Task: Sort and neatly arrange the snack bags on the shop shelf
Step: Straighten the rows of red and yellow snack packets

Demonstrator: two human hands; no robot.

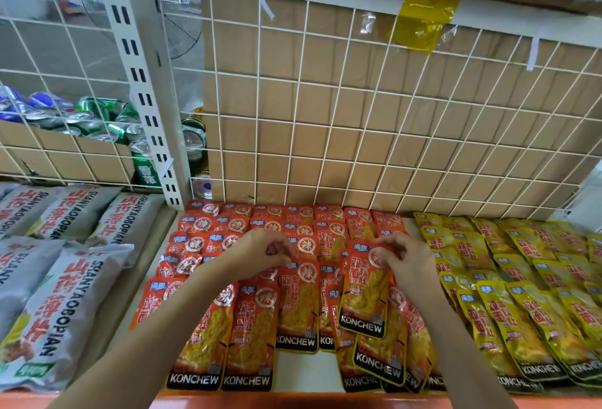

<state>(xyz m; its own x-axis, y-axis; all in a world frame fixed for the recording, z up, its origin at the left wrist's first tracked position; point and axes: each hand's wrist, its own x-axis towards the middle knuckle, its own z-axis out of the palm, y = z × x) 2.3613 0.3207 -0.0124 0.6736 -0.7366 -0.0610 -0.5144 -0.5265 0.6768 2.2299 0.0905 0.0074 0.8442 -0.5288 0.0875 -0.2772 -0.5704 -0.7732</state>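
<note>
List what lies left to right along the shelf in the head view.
Grey snack bags → left hand → red KONCHEW bag pinched by the right hand → yellow snack bags.

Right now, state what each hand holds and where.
Right hand pinches a red KONCHEW bag by its top edge. Left hand curls over the red bags; hold unclear.

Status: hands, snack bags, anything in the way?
Right hand pinches one red bag by its top, over the red rows. Left hand curled at the rows, grip unclear. Nothing in the way.
</note>
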